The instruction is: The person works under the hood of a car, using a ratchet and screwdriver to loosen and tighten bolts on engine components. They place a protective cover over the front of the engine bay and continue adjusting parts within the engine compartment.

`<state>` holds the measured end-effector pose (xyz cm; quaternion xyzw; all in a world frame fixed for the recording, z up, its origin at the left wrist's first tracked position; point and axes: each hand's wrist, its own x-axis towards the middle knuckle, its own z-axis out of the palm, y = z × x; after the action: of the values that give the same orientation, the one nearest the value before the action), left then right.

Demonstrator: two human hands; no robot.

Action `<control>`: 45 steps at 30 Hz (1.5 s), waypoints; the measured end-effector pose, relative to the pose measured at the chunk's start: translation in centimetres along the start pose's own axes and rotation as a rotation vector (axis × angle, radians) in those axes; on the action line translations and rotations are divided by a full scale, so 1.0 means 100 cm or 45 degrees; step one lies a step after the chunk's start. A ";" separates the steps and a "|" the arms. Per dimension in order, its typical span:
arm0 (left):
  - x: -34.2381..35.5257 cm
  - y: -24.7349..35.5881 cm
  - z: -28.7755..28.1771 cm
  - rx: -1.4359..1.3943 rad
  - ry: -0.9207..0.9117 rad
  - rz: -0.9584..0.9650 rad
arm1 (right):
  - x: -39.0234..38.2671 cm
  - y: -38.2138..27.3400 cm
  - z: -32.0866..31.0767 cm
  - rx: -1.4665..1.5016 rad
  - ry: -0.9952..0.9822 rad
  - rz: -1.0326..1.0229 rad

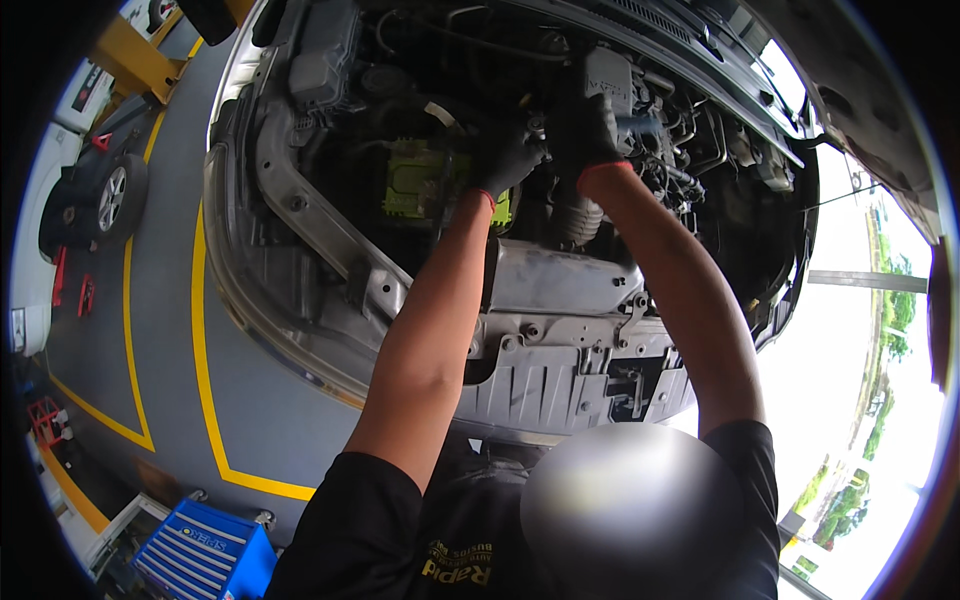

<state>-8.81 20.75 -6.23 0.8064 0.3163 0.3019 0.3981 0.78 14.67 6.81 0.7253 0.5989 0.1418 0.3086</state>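
Green battery [412, 182] | beside left fingers [530, 150] | right fingers [588, 122] farther off | grips: cannot tell

L glove [507, 158]: dark blk-grey, close-fitting, fabric-look, on your L hand; finger detail lost in shadow
R glove [594, 138]: same dark type on your R hand, blurry
L cuff [487, 197]: narrow bright-red band at your wrist, glove's edge
R cuff [603, 173]: same red band, shows wider
Forearms [428, 350]: yours, bare, sleeve to glove
Sleeves [350, 510]: short, plain blk cloth, hems abv your elbows
Shirt [405, 540]: blk cloth, matches slvs
Print [462, 572]: yellow-gold lettering on your shirt front, 1 big line + smaller lines
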 end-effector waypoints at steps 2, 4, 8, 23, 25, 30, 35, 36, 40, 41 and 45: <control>0.002 -0.014 -0.006 0.127 0.073 0.110 | -0.008 -0.004 -0.008 0.251 -0.071 -0.141; -0.002 -0.015 -0.007 0.136 0.093 0.103 | -0.018 -0.003 -0.022 0.297 -0.022 -0.148; 0.001 0.029 0.016 -0.133 0.020 -0.008 | 0.003 0.013 0.048 0.941 0.250 0.452; 0.001 -0.016 -0.002 0.012 0.177 0.182 | 0.015 0.009 -0.007 0.739 -0.215 -0.027; 0.004 -0.004 0.010 -0.076 0.172 0.154 | 0.022 0.024 0.011 0.679 -0.051 0.072; 0.010 -0.053 0.007 0.352 0.201 0.076 | 0.017 -0.029 -0.015 0.052 0.159 0.006; 0.003 -0.009 0.011 -0.197 0.139 0.035 | 0.015 0.012 -0.006 0.119 0.209 -0.037; 0.008 -0.016 0.010 -0.365 0.147 0.054 | 0.021 0.011 0.001 0.091 0.342 0.015; -0.002 -0.005 0.001 -0.149 0.031 0.074 | 0.011 0.004 0.003 0.456 0.081 0.000; -0.006 -0.005 0.001 -0.120 0.095 0.121 | 0.009 0.012 -0.010 0.523 -0.113 -0.119; 0.005 -0.006 0.004 -0.270 0.057 0.040 | 0.015 0.023 0.001 0.076 0.593 -0.201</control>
<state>-8.43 21.25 -6.84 0.7577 0.2786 0.3579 0.4692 3.03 15.89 7.92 0.6327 0.7125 0.2629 0.1509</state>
